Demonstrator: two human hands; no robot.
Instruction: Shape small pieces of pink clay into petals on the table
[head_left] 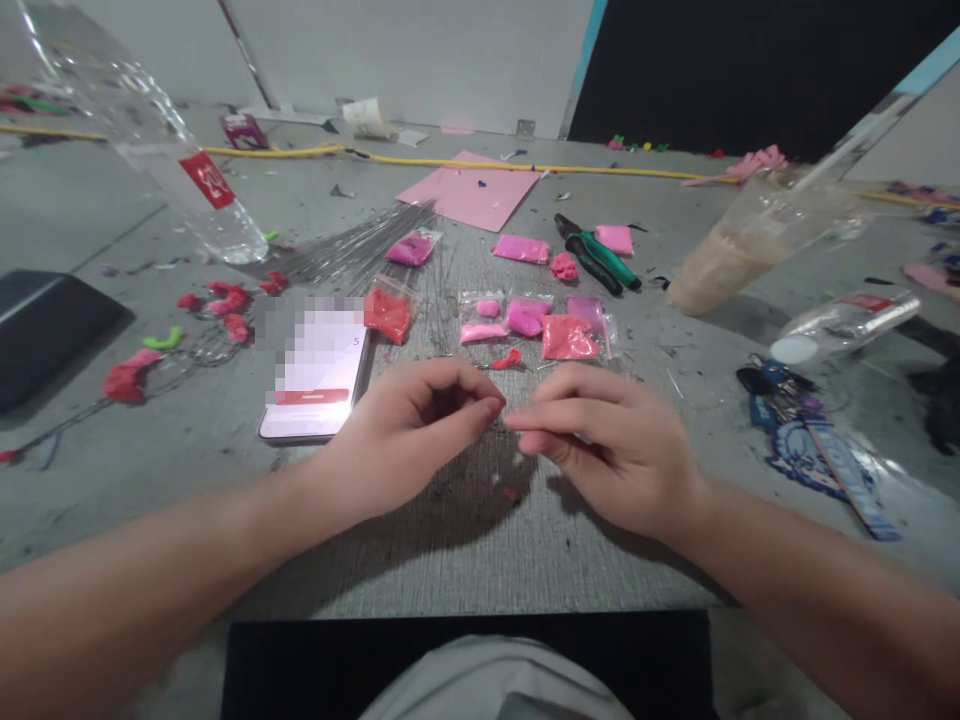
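Left hand [411, 428] and right hand [624, 440] near bench [487, 580] front edge, fingers curled in, can't tell if gripping anything. Small red clay bit [510, 359] just beyond them, toward back edge. Risk: left hand swings outward, knocks phone [330, 372] right beside it

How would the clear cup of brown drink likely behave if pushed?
The cup might tip, since it looks tall and widens above its base. Its brown drink would probably slosh, as the cup is only partly filled.
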